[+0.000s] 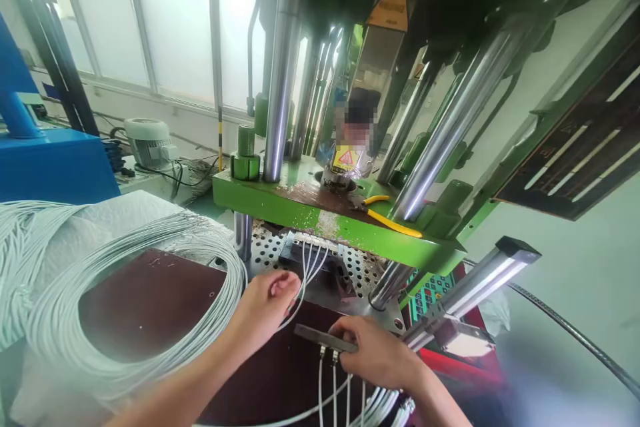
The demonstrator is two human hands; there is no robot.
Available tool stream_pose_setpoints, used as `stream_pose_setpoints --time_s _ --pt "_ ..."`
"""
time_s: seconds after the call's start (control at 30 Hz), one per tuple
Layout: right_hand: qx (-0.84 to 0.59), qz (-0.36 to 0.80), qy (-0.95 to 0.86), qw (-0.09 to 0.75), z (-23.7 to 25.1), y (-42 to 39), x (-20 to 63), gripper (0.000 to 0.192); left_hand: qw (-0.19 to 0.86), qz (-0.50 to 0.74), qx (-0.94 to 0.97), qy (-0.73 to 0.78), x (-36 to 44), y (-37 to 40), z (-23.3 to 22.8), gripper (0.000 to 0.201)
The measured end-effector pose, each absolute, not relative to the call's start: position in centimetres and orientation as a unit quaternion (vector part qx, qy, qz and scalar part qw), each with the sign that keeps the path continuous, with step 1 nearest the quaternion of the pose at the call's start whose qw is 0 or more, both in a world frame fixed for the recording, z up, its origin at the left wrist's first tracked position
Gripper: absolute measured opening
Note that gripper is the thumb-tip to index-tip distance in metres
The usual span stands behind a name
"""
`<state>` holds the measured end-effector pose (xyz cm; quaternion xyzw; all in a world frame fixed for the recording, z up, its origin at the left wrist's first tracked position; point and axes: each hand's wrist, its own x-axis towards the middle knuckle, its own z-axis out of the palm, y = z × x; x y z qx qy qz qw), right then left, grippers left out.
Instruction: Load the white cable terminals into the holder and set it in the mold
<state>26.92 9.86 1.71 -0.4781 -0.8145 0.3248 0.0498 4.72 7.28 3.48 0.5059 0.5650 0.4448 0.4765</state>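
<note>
A green vertical press (350, 220) with chrome columns (280, 80) fills the upper frame; its platen carries yellow-handled pliers (395, 221). Left of it sits a blue machine (50, 160), with a grey motor (147, 141) just beside. A large coil of white cables (125, 300) lies on the dark brown worktable (150, 300), at the left. Under the platen, a mould (313, 250) rests on a perforated plate (360, 267); several white cable ends (310, 267) run into it.

The left hand (265, 307) is closed around those white cables just in front of the mould. The right hand (375, 353) grips a flat metal bar (325, 340), nearer the person; connector-tipped cables (327, 380) hang from the bar's underside and pass beneath the hand.
</note>
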Motion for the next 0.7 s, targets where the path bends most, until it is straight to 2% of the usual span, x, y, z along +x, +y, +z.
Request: stream_pose_setpoints --time_s 0.1,0.23,0.37,0.53,0.63,0.7 --pt "-0.462 0.294 -0.835 0.054 1.0 10.3 24.5 0.029 0.492 0.45 0.458 0.587 4.8 11.7 2.2 0.024" --pt "-0.442 0.233 -0.862 0.081 0.1 9.8 22.6 0.025 0.59 0.397 0.398 0.58 6.4 15.7 0.2 0.027" --pt "-0.439 0.201 -0.872 0.073 -1.9 10.0 22.6 0.028 0.691 0.329 0.36 0.533 7.4 17.2 -0.6 0.033" --pt "-0.415 0.219 -0.88 0.07 -1.8 11.5 23.6 0.04 0.727 0.34 0.328 0.499 7.3 17.3 -0.5 0.031" --pt "-0.488 0.163 -0.847 0.136 -0.1 14.3 24.1 0.025 0.732 0.361 0.312 0.487 7.3 17.2 -0.3 0.028" --pt "-0.569 0.106 -0.802 0.145 0.5 17.0 24.3 0.023 0.734 0.375 0.303 0.478 7.3 17.1 -0.2 0.026"
